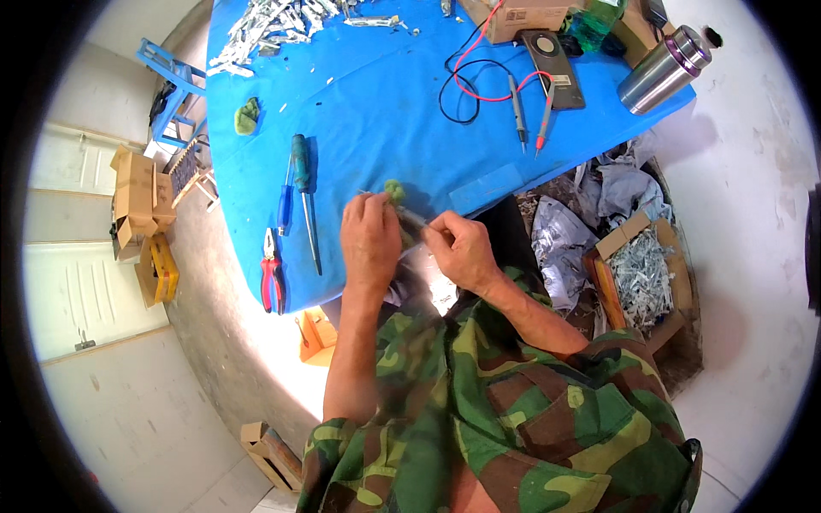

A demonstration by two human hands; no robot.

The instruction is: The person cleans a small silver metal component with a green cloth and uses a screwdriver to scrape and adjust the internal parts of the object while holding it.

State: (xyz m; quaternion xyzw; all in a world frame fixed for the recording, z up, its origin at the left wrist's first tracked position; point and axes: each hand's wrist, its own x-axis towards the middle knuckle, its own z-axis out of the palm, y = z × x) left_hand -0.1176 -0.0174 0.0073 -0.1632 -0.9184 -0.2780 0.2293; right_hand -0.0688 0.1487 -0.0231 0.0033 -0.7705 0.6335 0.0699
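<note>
At the near edge of the blue table (359,128), my left hand (370,231) has its fingers curled on a fuzzy yellow-green piece (394,191). Just right of it, my right hand (457,248) pinches a thin greyish piece (412,221) that runs toward the left hand; its exact shape is partly hidden. Left of my hands lie a long screwdriver with a green handle (300,162), a blue-handled tool (283,209) and red-handled pliers (272,284). Farther back sits another small green piece (246,118).
Silvery scraps (269,30) cover the back left; multimeter probes (518,111), a dark flat device (552,73) and a steel bottle (663,73) lie at the right. A box of shreds (641,286) stands below right. A blue chair (175,85) and cartons (137,197) are at the left.
</note>
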